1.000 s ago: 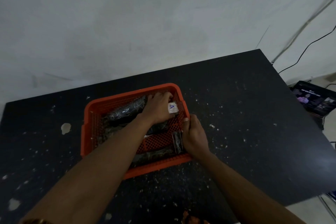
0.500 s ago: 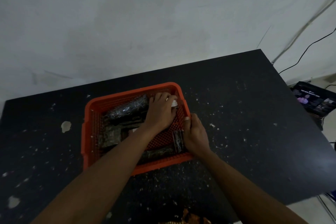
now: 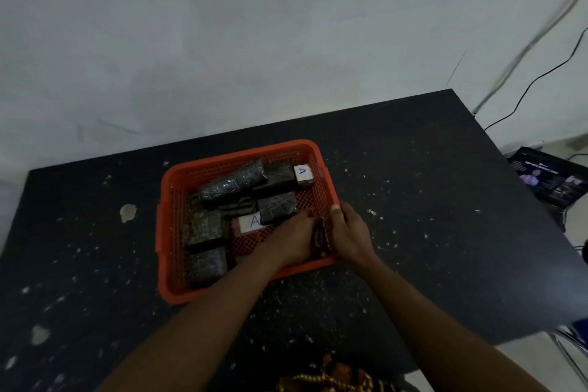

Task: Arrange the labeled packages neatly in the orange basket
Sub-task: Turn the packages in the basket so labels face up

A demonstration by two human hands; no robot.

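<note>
An orange mesh basket (image 3: 165,232) sits on the black table and holds several dark plastic-wrapped packages. One package with a white "A" label (image 3: 303,173) lies at the far right corner. Another "A" label (image 3: 251,222) shows in the middle. A long wrapped package (image 3: 234,183) lies along the far side, and two more packages (image 3: 203,245) are stacked on the left. Both hands are at the near right corner: my left hand (image 3: 291,240) is inside the basket, my right hand (image 3: 348,232) is on the right wall, and a thin upright package (image 3: 321,237) is pressed between them.
The black table (image 3: 429,232) is speckled with white chips, with a pale blotch (image 3: 128,212) left of the basket. Off the right edge, a laptop (image 3: 553,178) sits on the floor, and cables run along the white wall behind.
My left hand has come back from the far right corner to the near right corner, leaving the labelled package there. My right hand has stayed on the right wall.
</note>
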